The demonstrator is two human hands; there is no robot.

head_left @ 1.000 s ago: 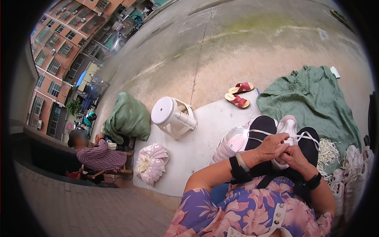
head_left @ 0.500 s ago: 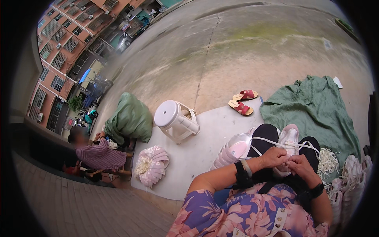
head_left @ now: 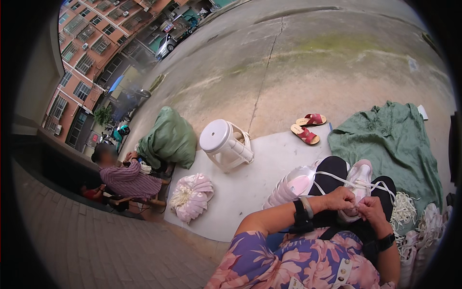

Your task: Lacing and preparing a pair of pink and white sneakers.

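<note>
A pale pink and white sneaker rests between my black-clad knees, toe pointing away from me. White shoelace runs through its eyelets, and slack lengths loop out over both knees. My left hand is pinched closed on the lace at the left side of the shoe's opening. Facing it, my right hand has its fingers closed on the lace at the right side. A small gap separates the two hands; the fingertips partly hide the lace ends. By my left knee lies a row of nested pink-white shoes.
Loose white laces and more sneakers lie at my right, beside a green cloth. A white stool, red sandals, a ring of pink shoes and a green sack are ahead. A person in stripes sits left.
The whole view has shifted, so the scene sits a little further right and lower. My hands have drawn slightly apart over the shoe's opening.
</note>
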